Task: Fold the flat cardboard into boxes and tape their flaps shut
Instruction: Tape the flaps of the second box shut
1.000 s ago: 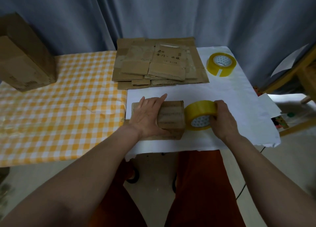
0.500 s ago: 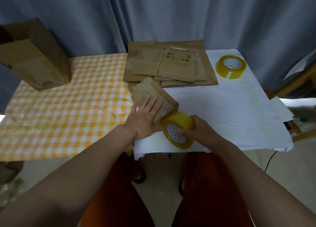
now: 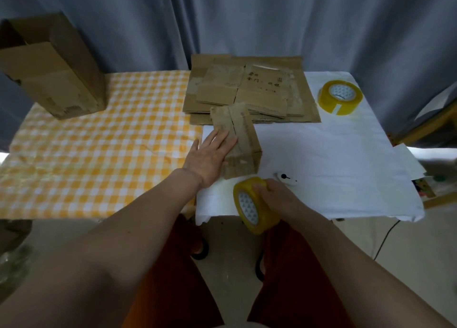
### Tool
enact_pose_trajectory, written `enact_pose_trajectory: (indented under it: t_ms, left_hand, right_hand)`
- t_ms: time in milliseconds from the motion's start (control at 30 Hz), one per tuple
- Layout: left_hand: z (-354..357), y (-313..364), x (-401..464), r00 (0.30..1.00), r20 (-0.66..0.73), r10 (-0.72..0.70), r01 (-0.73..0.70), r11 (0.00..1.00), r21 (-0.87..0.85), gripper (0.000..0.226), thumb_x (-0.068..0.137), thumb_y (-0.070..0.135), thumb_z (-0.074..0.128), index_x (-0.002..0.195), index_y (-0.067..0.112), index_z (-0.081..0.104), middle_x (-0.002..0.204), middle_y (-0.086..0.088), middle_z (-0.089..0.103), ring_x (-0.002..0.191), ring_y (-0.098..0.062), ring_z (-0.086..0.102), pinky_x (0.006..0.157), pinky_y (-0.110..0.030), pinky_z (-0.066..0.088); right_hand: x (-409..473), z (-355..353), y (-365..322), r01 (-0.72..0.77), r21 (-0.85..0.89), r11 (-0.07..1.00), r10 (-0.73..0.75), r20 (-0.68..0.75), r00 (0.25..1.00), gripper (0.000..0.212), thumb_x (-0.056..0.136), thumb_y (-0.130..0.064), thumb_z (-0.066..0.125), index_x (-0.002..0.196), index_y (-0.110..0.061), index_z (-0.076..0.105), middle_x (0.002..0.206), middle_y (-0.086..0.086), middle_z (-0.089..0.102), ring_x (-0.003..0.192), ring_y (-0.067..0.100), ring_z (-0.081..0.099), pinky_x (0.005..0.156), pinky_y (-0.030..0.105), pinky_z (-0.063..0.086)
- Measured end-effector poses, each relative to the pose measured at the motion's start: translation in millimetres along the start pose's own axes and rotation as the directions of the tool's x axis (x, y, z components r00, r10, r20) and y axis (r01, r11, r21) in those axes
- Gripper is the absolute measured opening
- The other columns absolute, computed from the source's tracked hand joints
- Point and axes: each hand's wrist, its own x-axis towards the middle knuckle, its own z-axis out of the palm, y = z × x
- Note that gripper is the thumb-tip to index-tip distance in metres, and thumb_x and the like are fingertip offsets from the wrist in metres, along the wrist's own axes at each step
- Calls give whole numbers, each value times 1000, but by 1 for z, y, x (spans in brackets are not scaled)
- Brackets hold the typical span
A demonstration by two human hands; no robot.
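A small folded cardboard box lies on the white cloth, its long axis pointing away from me, with the seam of its flaps on top. My left hand rests flat on the box's left side with straight fingers. My right hand grips a yellow tape roll held on edge just past the table's near edge, below the box's near end. A stack of flat cardboard lies at the back of the table.
A second yellow tape roll sits at the back right. A large open cardboard box stands at the far left on the orange checked cloth. A small white object lies by the right hand. Grey curtains hang behind.
The box has been turned from lying crosswise to pointing away from me. My right hand has drawn the tape roll from the box's right side towards me, past the table's near edge.
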Motion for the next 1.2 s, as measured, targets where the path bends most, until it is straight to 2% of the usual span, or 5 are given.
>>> enact_pose_trajectory:
  t_ms: [200, 333, 533, 800, 1200]
  left_hand:
    - [13, 30, -19, 904, -117, -411, 251, 734, -631, 59, 98, 15, 50, 148, 37, 29, 123, -12, 46, 99, -23, 52, 86, -34, 50]
    - [10, 43, -19, 898, 196, -395, 214, 3, -977, 64, 97, 14, 50, 149, 41, 25, 102, 1, 68, 76, -10, 66, 66, -20, 56]
    - [15, 46, -22, 947, 130, -293, 168, 108, -980, 110, 76, -3, 75, 152, 33, 5, 118, -12, 65, 111, -21, 63, 99, -36, 49]
    - [16, 47, -22, 943, 185, -276, 201, 30, -979, 112, 75, -3, 76, 151, 40, 5, 97, 0, 71, 87, -1, 68, 66, -15, 53]
    - [-1, 58, -29, 768, 430, -475, 385, -194, -902, 121, 71, 14, 84, 150, 43, -4, 117, 5, 52, 99, -24, 62, 63, -40, 60]
  right_hand:
    - [-4, 7, -3, -61, 267, 962, 50, 46, 998, 45, 96, -24, 49, 140, -19, 39, 130, 11, 51, 112, 28, 55, 98, 47, 47]
    - [-5, 5, -2, -67, 413, 908, 57, 37, 998, 35, 92, -18, 58, 126, -18, 50, 109, 10, 62, 97, 24, 63, 86, 42, 54]
    - [22, -21, 16, 13, 302, 953, 49, -197, 979, 27, 93, -22, 57, 113, -5, 63, 101, 11, 68, 89, 23, 65, 78, 33, 53]
    - [73, -34, 58, -191, -285, 939, 44, -453, 891, 20, 91, -25, 58, 86, -6, 58, 94, 10, 53, 86, 24, 53, 68, 30, 41]
    - [45, -18, -33, 568, -186, 802, -593, -138, 793, 11, 96, -24, 52, 104, -16, 52, 95, 0, 58, 81, 11, 56, 66, 20, 46]
